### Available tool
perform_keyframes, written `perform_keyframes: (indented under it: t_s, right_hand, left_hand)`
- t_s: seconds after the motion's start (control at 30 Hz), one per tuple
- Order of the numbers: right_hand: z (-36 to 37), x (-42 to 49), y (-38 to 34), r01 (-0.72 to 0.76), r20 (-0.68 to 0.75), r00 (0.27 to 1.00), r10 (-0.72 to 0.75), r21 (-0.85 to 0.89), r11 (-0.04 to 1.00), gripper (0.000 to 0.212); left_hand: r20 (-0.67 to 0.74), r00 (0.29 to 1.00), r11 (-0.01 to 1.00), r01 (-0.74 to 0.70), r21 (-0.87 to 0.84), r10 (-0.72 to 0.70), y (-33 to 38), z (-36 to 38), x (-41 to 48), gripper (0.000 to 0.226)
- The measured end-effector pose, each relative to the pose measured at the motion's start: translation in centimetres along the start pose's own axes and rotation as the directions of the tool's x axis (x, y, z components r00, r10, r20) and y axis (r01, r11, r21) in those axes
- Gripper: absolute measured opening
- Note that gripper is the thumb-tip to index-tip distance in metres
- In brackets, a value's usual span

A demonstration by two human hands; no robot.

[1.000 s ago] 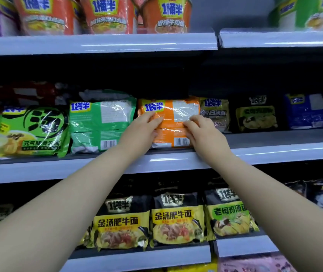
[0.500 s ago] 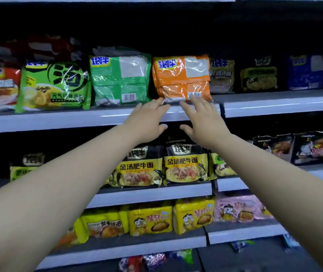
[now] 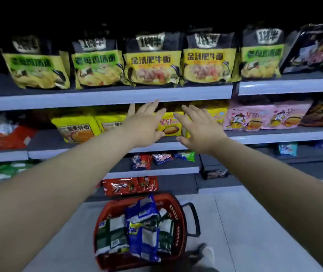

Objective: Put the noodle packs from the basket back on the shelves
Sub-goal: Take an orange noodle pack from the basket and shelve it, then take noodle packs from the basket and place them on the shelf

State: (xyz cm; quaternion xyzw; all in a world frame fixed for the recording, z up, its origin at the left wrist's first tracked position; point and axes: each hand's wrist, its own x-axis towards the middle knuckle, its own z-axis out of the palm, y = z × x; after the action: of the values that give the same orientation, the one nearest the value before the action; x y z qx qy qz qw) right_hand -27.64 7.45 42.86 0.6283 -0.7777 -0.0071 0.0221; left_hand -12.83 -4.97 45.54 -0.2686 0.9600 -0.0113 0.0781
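head view, hands: our left hand [image 3: 145,124] and right hand [image 3: 198,130] are side by side at 12 o'clock, both empty with fingers spread wide, in front of the yellow packs [image 3: 170,126] on the shelves [image 3: 105,97].
head view, noodle packs: a loose pile of noodle packs [image 3: 111,232] sits in the red basket [image 3: 176,213] on the floor [image 3: 255,222], down at 6 o'clock and well apart from the hands.
step, our guess: going down for the next pack.
doing it well: we'd take the blue pack [image 3: 143,211] off the top, hold it by the edges without crushing it, and find its matching row before lifting.
watch out: the pile is loose, so neighbours might drag along.
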Motion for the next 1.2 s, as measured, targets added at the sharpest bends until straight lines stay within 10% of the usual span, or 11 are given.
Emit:
perform_keyframes:
  t_s: [0.47,1.2]
  right_hand:
    - [23.4,-4.4,1.2,0.139,0.463,0.866,-0.188,0.138,0.981,0.074]
    - [54.9,-10.0,0.0,0.598,0.591,0.560,-0.580,0.196,0.777,0.078]
  left_hand:
    - [0.416,0.901,0.977,0.184,-0.110,-0.123,5.8,25.5,-0.5,0.083]
    - [0.635,0.719,0.601,0.649,-0.466,-0.283,21.9,57.5,-4.9,0.074]
